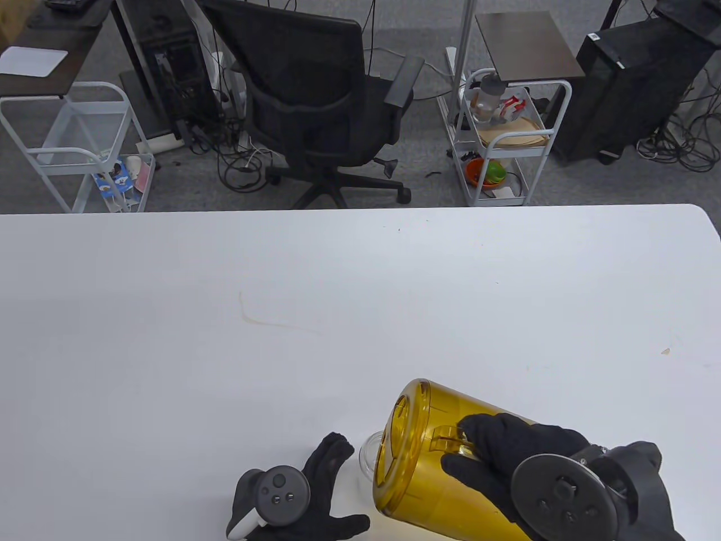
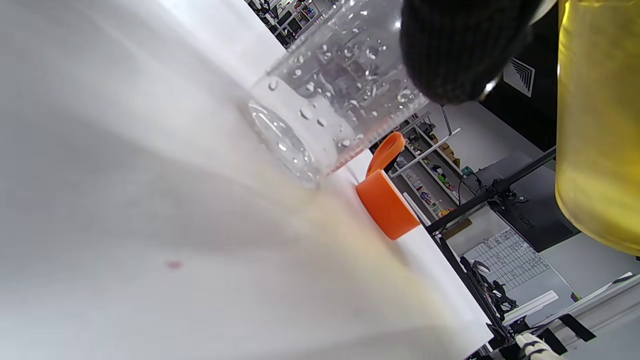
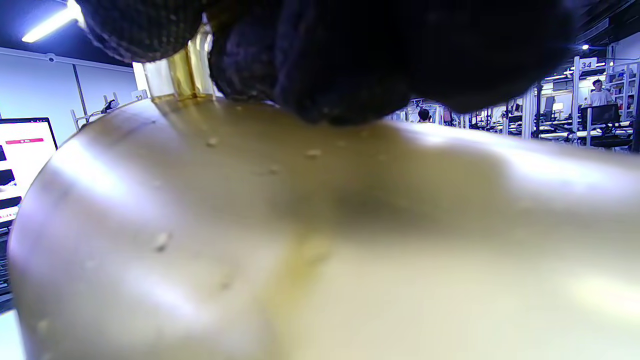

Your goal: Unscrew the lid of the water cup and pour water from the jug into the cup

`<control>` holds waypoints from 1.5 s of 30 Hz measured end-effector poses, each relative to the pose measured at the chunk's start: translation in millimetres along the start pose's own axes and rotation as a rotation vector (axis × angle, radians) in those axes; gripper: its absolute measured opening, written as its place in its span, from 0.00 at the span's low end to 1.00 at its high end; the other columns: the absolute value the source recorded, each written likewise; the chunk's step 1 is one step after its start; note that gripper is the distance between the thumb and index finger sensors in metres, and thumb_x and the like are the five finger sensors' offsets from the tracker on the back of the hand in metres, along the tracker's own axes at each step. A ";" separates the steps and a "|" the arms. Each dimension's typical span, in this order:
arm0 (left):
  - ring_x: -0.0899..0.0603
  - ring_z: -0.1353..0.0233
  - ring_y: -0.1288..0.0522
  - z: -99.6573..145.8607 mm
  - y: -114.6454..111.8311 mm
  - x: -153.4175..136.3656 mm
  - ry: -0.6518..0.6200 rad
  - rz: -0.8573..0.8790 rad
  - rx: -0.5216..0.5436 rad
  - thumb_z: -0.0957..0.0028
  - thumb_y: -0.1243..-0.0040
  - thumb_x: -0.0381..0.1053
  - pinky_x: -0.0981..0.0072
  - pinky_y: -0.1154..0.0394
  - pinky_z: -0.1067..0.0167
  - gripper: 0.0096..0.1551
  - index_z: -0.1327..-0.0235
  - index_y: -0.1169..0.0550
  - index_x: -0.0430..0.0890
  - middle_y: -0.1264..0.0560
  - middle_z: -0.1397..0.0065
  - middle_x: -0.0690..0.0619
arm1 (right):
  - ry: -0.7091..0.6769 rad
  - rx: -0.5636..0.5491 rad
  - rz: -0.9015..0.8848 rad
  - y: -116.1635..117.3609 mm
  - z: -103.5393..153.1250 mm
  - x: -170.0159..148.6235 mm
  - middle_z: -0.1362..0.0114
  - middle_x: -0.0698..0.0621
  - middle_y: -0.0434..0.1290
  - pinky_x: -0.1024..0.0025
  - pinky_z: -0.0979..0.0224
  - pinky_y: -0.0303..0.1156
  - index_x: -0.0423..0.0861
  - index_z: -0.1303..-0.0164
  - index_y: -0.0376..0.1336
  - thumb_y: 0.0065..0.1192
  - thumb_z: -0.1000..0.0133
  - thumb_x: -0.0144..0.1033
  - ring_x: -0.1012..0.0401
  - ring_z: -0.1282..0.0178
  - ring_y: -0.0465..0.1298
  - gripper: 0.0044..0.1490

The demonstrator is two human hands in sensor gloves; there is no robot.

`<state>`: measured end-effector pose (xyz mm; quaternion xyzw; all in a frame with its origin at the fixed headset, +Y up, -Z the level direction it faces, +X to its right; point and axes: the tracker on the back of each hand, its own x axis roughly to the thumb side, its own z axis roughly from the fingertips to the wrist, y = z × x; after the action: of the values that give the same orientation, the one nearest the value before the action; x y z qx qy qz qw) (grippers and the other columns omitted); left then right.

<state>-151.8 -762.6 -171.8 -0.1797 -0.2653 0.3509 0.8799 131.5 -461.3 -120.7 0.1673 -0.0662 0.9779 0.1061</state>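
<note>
A tilted amber jug (image 1: 428,451) leans left with its lidded top over a clear cup (image 1: 366,453) near the table's front edge. My right hand (image 1: 495,451) grips the jug's handle, and the jug's wall (image 3: 320,225) fills the right wrist view. Just left of the cup lies my left hand (image 1: 338,484), fingers straight and thumb spread. In the left wrist view a fingertip (image 2: 460,45) touches the side of the droplet-covered cup (image 2: 330,105), with the jug (image 2: 595,125) close beside it. The orange lid (image 2: 385,205) lies on the table behind the cup. No stream of water shows.
The white table (image 1: 360,282) stretches away from the hands, with a faint curved stain (image 1: 253,315) left of centre. Beyond its far edge stand a black office chair (image 1: 321,107) and two white wire carts (image 1: 507,141).
</note>
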 end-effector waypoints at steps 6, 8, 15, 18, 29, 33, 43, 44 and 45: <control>0.28 0.14 0.58 1.3 1.1 -0.8 -0.003 0.008 0.014 0.58 0.32 0.63 0.36 0.56 0.20 0.69 0.24 0.64 0.44 0.65 0.15 0.40 | 0.005 0.008 0.019 -1.8 -1.5 5.3 0.57 0.60 0.81 0.66 0.70 0.85 0.56 0.41 0.71 0.51 0.45 0.66 0.63 0.71 0.83 0.34; 0.28 0.14 0.58 1.4 1.3 -1.0 -0.003 0.010 0.015 0.58 0.32 0.63 0.36 0.55 0.20 0.69 0.24 0.64 0.44 0.65 0.15 0.40 | 0.008 0.008 0.020 -1.8 -1.4 6.2 0.57 0.60 0.81 0.66 0.70 0.85 0.56 0.41 0.71 0.51 0.46 0.66 0.63 0.71 0.83 0.34; 0.28 0.14 0.57 1.1 0.4 -0.5 -0.003 -0.008 0.013 0.58 0.32 0.63 0.36 0.54 0.20 0.69 0.24 0.64 0.45 0.65 0.15 0.40 | 0.012 0.000 0.015 -1.3 -0.3 7.0 0.58 0.60 0.81 0.66 0.70 0.86 0.56 0.41 0.71 0.52 0.46 0.66 0.63 0.71 0.83 0.34; 0.28 0.14 0.57 0.9 0.5 -0.7 0.001 -0.005 0.011 0.58 0.32 0.63 0.36 0.54 0.20 0.69 0.24 0.64 0.45 0.65 0.15 0.40 | 0.011 -0.007 0.020 -1.6 0.6 7.9 0.58 0.60 0.81 0.66 0.70 0.86 0.56 0.41 0.71 0.52 0.47 0.67 0.63 0.71 0.83 0.34; 0.28 0.14 0.56 1.8 1.1 -0.7 0.005 0.001 0.026 0.58 0.32 0.62 0.36 0.53 0.20 0.68 0.24 0.63 0.46 0.64 0.15 0.41 | 0.027 -0.005 0.048 -5.1 0.6 16.9 0.58 0.60 0.82 0.66 0.70 0.86 0.56 0.42 0.72 0.53 0.47 0.67 0.63 0.72 0.84 0.34; 0.28 0.14 0.55 2.2 1.3 -0.9 0.001 0.001 0.030 0.58 0.32 0.62 0.36 0.53 0.20 0.68 0.24 0.63 0.45 0.64 0.15 0.41 | 0.018 0.007 0.060 -5.5 -1.4 20.9 0.59 0.60 0.82 0.65 0.70 0.86 0.56 0.42 0.72 0.54 0.48 0.67 0.63 0.72 0.84 0.34; 0.28 0.15 0.55 1.7 0.6 -0.3 -0.002 -0.008 0.018 0.58 0.32 0.62 0.35 0.53 0.21 0.68 0.24 0.63 0.45 0.64 0.15 0.41 | 0.030 0.009 0.082 -6.7 -2.9 25.0 0.59 0.60 0.82 0.65 0.70 0.86 0.56 0.43 0.73 0.54 0.48 0.67 0.63 0.72 0.84 0.34; 0.28 0.14 0.55 1.8 0.6 -0.3 -0.001 -0.009 0.020 0.58 0.32 0.62 0.35 0.53 0.21 0.68 0.24 0.63 0.45 0.64 0.15 0.41 | 0.028 0.012 0.085 -6.6 -3.3 25.8 0.59 0.60 0.82 0.65 0.70 0.86 0.56 0.43 0.72 0.54 0.48 0.68 0.63 0.72 0.84 0.35; 0.27 0.15 0.55 1.7 0.6 -0.3 -0.001 -0.009 0.019 0.58 0.32 0.62 0.35 0.52 0.21 0.68 0.24 0.63 0.45 0.64 0.15 0.41 | 0.028 0.013 0.090 -6.6 -3.8 26.7 0.59 0.60 0.82 0.65 0.70 0.86 0.56 0.43 0.72 0.54 0.48 0.68 0.63 0.72 0.84 0.35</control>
<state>-153.3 -762.1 -170.9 -0.1699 -0.2630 0.3498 0.8830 107.2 -449.3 -114.6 0.1510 -0.0659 0.9844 0.0617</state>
